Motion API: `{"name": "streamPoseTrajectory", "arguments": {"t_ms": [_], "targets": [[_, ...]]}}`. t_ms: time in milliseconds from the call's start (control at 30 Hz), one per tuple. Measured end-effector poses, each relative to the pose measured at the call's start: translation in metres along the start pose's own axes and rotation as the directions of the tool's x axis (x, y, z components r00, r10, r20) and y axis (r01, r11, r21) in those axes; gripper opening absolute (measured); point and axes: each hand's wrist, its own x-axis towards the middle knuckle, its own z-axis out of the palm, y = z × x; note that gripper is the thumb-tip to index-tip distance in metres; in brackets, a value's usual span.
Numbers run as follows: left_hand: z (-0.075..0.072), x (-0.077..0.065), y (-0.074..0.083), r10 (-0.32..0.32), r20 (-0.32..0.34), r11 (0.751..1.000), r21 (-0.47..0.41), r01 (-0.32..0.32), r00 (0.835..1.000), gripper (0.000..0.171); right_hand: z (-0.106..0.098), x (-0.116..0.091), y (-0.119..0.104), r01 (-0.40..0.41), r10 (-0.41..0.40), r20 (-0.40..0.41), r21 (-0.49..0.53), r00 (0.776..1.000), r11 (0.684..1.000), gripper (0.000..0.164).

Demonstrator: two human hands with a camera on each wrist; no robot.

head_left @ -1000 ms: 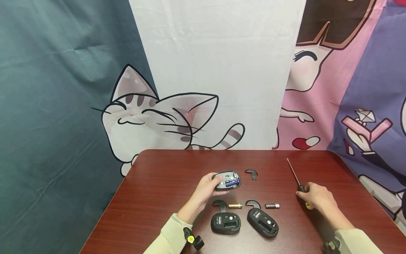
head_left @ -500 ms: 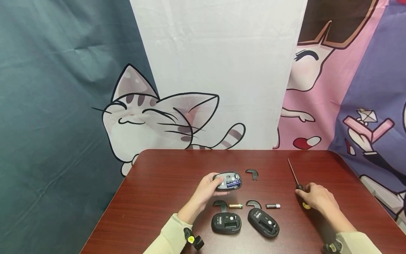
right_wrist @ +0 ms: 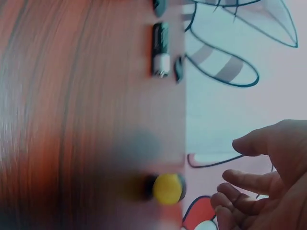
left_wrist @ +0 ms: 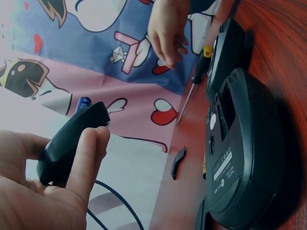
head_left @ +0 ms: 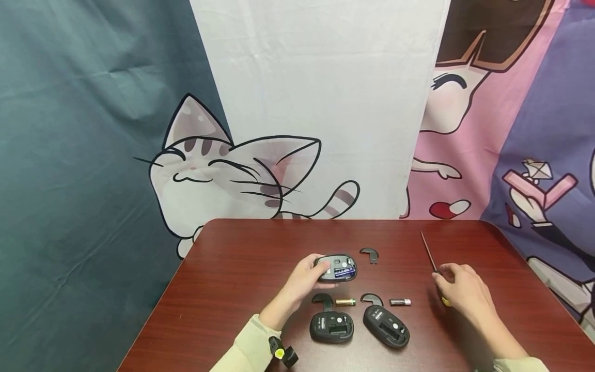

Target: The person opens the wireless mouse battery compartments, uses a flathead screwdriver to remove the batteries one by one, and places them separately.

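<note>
My left hand (head_left: 297, 287) grips an upturned computer mouse (head_left: 328, 260) above the table, thumb on its underside. A blue battery (head_left: 345, 272) shows in the mouse's uncovered compartment. In the left wrist view, that battery (left_wrist: 84, 103) stands out past the dark body of the mouse (left_wrist: 67, 143). My right hand (head_left: 465, 290) hovers over a screwdriver (head_left: 428, 250) with a black and yellow handle, which lies on the table. The right wrist view has its yellow handle end (right_wrist: 168, 189) apart from the loosely bent fingers of the right hand (right_wrist: 268, 182).
Two more upturned mice, one on the left (head_left: 331, 327) and one on the right (head_left: 386, 326), lie nearer the front with uncovered compartments. Close by are a gold battery (head_left: 345, 302), a black and white battery (head_left: 400, 301) and several black covers, one (head_left: 370, 254) farther back.
My right hand has shifted and lifted away from the screwdriver's handle, and the screwdriver has moved slightly. My left hand has brought the mouse a little to the right and nearer.
</note>
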Motion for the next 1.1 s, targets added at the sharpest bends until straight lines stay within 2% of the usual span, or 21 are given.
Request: {"name": "streamPoseTrajectory", "arguments": {"t_ms": [200, 633, 867, 1100], "targets": [[0.001, -0.003, 0.002, 0.008, 0.015, 1.0, 0.018, -0.009, 1.0, 0.039, -0.004, -0.009, -0.018, 0.043, -0.039, -0.06, 0.065, 0.997, 0.997, 0.036], [0.001, -0.008, 0.003, -0.001, 0.006, 0.999, 0.04, 0.0, 1.0, 0.04, -0.005, -0.023, -0.048, 0.148, -0.126, -0.128, 0.181, 0.984, 0.972, 0.026], [0.003, -0.009, 0.003, 0.0, 0.015, 1.0, 0.013, -0.001, 1.0, 0.038, -0.003, -0.029, -0.064, 0.205, -0.175, -0.14, 0.244, 0.975, 0.948, 0.024], [0.004, -0.009, 0.002, 0.001, 0.017, 1.0, 0.008, -0.001, 1.0, 0.039, 0.002, -0.031, -0.077, 0.227, -0.192, -0.142, 0.296, 0.971, 0.928, 0.024]]}}
